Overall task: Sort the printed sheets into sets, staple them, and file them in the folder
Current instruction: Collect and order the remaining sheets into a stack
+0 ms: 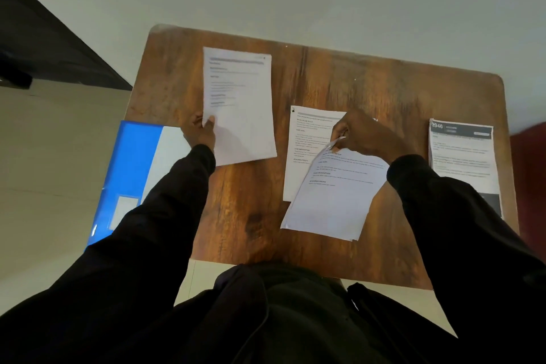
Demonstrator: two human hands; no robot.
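From the head camera, a brown wooden counter (354,83) carries several printed pages. The left hand (202,134) pinches the left sheet (242,109) at its left edge, with the thumb on top and the fingers curled underneath. That page lies over the far-left part of the counter, and its print is too blurred to read. The right hand (363,134) has its fingers drawn together and pinches the upper corner of the tilted sheets (334,195). These sit askew near the middle, and more than one edge shows at their lower corner. They overlap the flat sheet (307,139), which lies straight on the wood beneath them. Well apart, at the right edge of the counter, rests the dark-headed page (462,156), partly covered by the right sleeve (443,201). The blue folder (133,162) lies at the left edge of the counter, hanging over it, just beside the left hand, with white paper showing inside it.
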